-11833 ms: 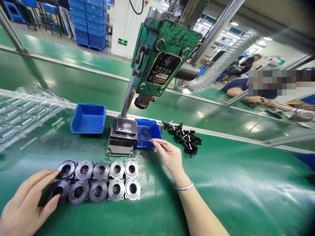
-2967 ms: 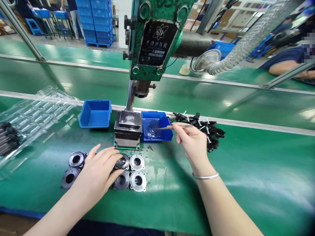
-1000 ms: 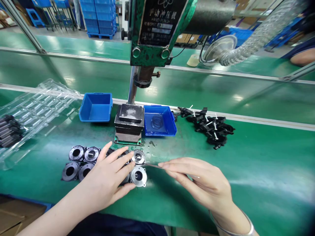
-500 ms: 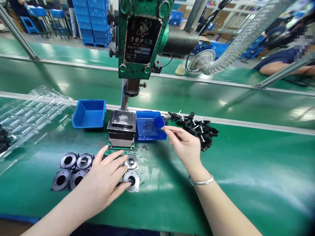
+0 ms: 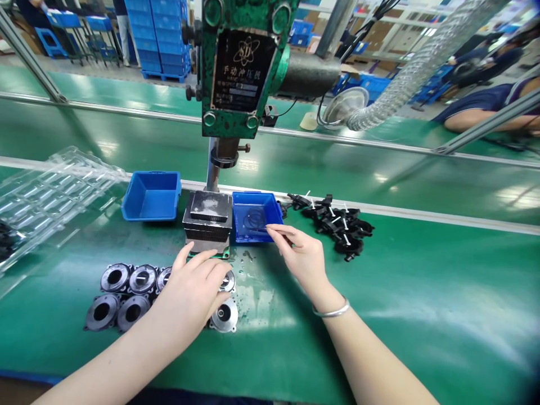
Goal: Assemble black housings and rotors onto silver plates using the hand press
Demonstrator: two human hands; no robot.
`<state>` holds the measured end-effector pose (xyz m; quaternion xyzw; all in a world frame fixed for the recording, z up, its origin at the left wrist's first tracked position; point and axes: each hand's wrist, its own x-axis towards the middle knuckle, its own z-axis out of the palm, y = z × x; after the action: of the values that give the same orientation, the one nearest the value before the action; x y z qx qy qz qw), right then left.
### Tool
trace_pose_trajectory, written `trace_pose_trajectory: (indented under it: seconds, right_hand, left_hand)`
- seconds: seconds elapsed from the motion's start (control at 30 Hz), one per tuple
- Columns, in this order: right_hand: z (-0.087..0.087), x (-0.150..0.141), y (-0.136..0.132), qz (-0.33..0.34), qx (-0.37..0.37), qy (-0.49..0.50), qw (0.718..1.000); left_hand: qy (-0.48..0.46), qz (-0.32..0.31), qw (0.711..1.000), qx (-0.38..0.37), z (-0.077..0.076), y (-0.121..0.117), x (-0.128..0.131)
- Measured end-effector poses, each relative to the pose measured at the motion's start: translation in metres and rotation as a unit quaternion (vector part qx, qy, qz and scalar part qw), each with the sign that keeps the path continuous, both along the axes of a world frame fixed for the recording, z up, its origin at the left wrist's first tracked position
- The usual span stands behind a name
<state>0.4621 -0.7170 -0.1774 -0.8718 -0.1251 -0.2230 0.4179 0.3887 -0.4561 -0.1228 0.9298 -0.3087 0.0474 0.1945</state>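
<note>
The counter (image 5: 379,315) is smooth and glossy green, reflecting light toward its right edge. Near its far edge, the press (image 5: 248,121) shows rough, chipped paint; the bins (image 5: 154,202) look like smooth plastic, the round housings (image 5: 102,311) machined metal.

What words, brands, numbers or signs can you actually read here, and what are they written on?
"SD", inside the looping logo on the black plate of the green machine.
"手动冲压机", below that logo on the same plate.
The smaller lines beneath are too blurred to read reliably, and I can make out no other text.
</note>
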Motion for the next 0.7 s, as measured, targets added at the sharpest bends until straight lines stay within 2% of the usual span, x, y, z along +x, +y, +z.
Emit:
trace_pose_trajectory:
  seconds: [0.23,0.37,0.5,0.6,0.7]
  right_hand:
    - [0.005,-0.005,-0.002,-0.07,0.04,0.017,0.997]
    - [0.005,-0.006,-0.002,-0.062,0.06,0.051,0.995]
    - [0.013,-0.009,-0.003,-0.067,0.081,0.04,0.994]
    - [0.025,-0.018,-0.007,-0.065,0.129,0.029,0.989]
    - [0.036,-0.031,-0.011,-0.061,0.155,0.009,0.986]
  left_hand:
    - [0.063,0.012,0.998,-0.006,0.005,0.001,0.007]
    - [0.082,0.005,0.997,-0.005,0.007,0.0,0.01]
    - [0.055,-0.003,0.998,-0.01,0.007,0.005,0.005]
    - [0.011,0.014,1.0,-0.015,0.01,0.022,-0.007]
    - [-0.04,0.061,0.997,-0.02,0.011,0.054,-0.023]
